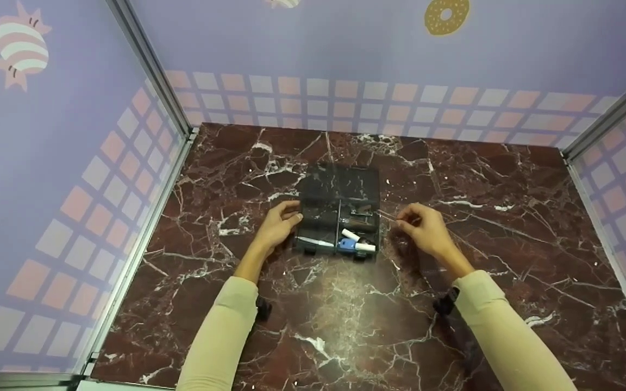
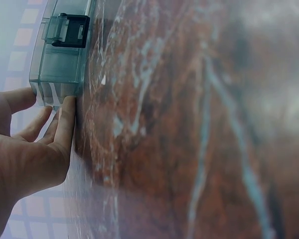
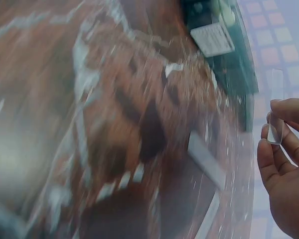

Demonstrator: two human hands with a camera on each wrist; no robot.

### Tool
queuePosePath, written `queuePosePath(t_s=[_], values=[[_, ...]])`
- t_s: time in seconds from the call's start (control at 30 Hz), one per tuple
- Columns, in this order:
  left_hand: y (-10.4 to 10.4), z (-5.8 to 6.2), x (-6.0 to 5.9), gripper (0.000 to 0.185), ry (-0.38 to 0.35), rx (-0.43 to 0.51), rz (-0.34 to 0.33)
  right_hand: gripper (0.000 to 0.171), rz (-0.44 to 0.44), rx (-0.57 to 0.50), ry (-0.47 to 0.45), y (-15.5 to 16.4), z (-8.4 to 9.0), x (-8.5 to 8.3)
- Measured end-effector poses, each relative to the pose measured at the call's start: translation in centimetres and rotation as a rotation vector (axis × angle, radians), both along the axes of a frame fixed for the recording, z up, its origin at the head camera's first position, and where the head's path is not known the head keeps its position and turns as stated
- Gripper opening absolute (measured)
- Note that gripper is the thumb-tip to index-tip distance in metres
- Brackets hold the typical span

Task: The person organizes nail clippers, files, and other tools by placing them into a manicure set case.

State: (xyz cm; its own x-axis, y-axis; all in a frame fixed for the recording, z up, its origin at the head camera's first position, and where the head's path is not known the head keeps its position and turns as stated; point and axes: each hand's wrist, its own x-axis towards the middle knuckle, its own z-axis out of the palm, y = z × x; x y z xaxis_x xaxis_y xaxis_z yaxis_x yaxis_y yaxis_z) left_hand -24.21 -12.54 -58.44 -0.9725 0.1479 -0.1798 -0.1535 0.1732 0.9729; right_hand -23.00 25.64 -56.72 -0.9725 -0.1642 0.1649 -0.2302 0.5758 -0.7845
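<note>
A smoky see-through plastic box (image 1: 318, 224) lies on the table with its lid (image 1: 345, 182) folded back away from me. My left hand (image 1: 277, 224) touches the box's left side, its fingertips against the end wall near a black latch (image 2: 72, 31). Beside the box's right side, my right hand (image 1: 424, 228) pinches a thin, clear strip (image 3: 276, 84) between thumb and fingers; its far end points toward the box. In the box's near right compartment are a blue piece (image 1: 346, 244) and white pieces (image 1: 366, 247). A slim pale item (image 1: 315, 241) lies in the near left one.
A divider (image 1: 338, 225) splits the box left from right. Small dark items (image 1: 359, 221) sit in its right-hand compartments. The dark red marbled table (image 1: 481, 228) is bounded by purple panels (image 1: 335, 49) with metal edge strips (image 1: 155, 65) at the back and sides.
</note>
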Motion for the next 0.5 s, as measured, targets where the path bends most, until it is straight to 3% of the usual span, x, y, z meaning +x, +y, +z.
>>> queuePosePath(t_s=[0.33,0.5], values=[[0.0,0.2,0.1,0.047,0.001,0.008,0.022,0.005,0.105,-0.039,0.033,-5.7,1.2,-1.7],[0.1,0.4,0.2,0.047,-0.002,-0.008,0.012,0.005,0.111,-0.04,0.023,-7.9,1.2,-2.2]])
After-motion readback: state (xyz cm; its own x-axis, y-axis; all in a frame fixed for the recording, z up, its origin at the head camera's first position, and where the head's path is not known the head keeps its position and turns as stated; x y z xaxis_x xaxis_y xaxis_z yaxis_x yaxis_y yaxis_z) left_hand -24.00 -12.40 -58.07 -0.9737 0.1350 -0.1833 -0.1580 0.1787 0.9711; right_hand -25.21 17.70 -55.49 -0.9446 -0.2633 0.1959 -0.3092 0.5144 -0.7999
